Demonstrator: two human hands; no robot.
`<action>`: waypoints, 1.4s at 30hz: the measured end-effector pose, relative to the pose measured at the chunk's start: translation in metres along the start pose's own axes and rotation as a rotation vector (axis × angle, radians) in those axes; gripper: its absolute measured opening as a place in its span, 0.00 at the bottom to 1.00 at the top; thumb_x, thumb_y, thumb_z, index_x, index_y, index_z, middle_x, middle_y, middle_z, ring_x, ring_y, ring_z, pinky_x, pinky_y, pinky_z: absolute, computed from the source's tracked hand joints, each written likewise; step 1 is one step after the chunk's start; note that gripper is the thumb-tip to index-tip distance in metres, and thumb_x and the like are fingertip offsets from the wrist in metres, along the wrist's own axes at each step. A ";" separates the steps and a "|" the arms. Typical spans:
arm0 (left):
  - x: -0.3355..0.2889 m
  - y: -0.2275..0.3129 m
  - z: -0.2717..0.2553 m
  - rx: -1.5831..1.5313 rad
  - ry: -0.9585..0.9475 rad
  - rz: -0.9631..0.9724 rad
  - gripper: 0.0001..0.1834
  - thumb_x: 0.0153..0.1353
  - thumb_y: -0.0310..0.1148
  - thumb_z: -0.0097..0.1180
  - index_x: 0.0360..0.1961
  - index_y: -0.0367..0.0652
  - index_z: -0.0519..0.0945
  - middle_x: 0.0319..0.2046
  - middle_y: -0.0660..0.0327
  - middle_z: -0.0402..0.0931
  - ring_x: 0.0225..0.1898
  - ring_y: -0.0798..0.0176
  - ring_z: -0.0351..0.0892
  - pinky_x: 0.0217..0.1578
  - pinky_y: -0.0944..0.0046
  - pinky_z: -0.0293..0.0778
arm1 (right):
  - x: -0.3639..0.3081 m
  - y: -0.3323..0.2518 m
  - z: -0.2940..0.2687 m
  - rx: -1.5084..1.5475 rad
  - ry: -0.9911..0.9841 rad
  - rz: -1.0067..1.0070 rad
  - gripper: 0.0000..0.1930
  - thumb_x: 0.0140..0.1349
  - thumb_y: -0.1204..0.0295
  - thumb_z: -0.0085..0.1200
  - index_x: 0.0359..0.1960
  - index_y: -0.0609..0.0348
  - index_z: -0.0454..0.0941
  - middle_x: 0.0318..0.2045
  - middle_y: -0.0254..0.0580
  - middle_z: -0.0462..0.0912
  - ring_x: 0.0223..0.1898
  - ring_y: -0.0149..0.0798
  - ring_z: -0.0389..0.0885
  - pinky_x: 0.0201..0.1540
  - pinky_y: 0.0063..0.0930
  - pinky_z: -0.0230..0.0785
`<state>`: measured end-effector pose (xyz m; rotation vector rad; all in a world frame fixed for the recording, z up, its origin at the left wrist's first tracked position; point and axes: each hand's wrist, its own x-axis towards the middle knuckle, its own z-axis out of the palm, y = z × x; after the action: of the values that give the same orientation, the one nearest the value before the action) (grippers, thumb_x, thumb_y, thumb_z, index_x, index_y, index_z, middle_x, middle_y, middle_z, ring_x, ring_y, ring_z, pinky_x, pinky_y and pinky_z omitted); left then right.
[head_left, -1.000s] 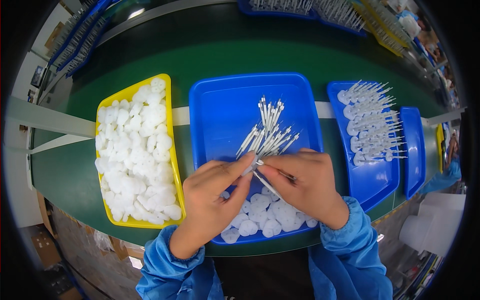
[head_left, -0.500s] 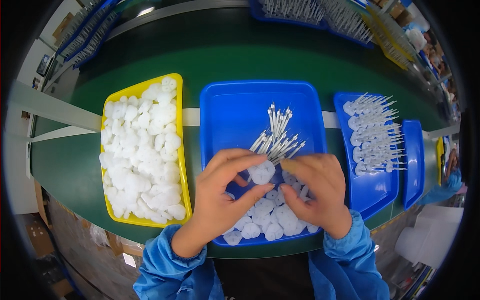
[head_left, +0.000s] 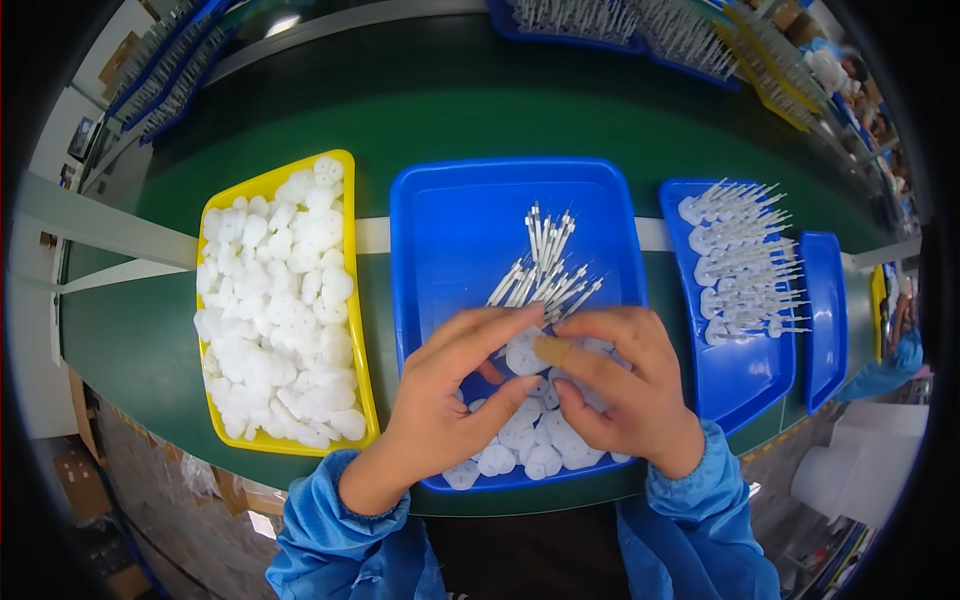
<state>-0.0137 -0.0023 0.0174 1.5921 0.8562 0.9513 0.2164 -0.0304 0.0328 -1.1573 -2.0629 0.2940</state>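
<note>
Between the thumb and fingers of my left hand point(head_left: 435, 400) is a round, translucent white plastic disc point(head_left: 522, 352), held above the middle blue tray point(head_left: 440, 230). My right hand point(head_left: 635, 385) is close against its right side, fingers bent and thumb apart; a tan-wrapped finger overlaps the disc's edge. Nothing shows in the gap between that thumb and the fingers. Beyond the hands, a bundle of thin white rods with fine tips point(head_left: 545, 245) lies in the tray. Similar loose discs point(head_left: 540, 430) fill its near part, partly covered by my hands.
To the left, a yellow tray point(head_left: 362, 385) is heaped with white discs. At the right, a blue tray point(head_left: 745, 385) holds rows of discs with rods attached, beside a narrow blue tray point(head_left: 824, 320). More rod-filled trays point(head_left: 580, 25) stand at the far edge of the green table point(head_left: 400, 110).
My right hand's wrapped finger has come leftward onto the disc's edge. The left hand keeps its hold on the disc. The whole view has shifted slightly.
</note>
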 end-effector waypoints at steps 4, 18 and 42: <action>-0.001 -0.007 -0.006 0.000 0.023 0.096 0.23 0.67 0.17 0.68 0.63 0.37 0.88 0.63 0.49 0.82 0.54 0.62 0.87 0.44 0.68 0.85 | -0.008 -0.008 -0.017 0.007 -0.072 -0.002 0.21 0.50 0.77 0.73 0.49 0.50 0.94 0.52 0.37 0.88 0.46 0.42 0.88 0.49 0.41 0.75; -0.002 -0.012 -0.008 -0.277 0.265 -0.109 0.19 0.79 0.26 0.58 0.68 0.35 0.83 0.52 0.56 0.84 0.42 0.65 0.88 0.37 0.68 0.85 | 0.084 0.042 0.043 -0.509 -0.409 -0.416 0.04 0.60 0.70 0.65 0.36 0.49 0.87 0.35 0.31 0.86 0.42 0.37 0.88 0.51 0.38 0.75; -0.004 -0.010 0.001 -0.080 0.204 -0.018 0.29 0.64 0.11 0.65 0.67 0.40 0.85 0.54 0.56 0.80 0.50 0.66 0.85 0.47 0.69 0.90 | 0.003 0.001 0.014 0.220 0.059 0.224 0.12 0.58 0.76 0.78 0.44 0.57 0.93 0.22 0.35 0.85 0.21 0.31 0.83 0.26 0.25 0.73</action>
<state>-0.0151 -0.0039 0.0068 1.4338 0.9593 1.1350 0.2065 -0.0253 0.0237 -1.2447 -1.8007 0.5730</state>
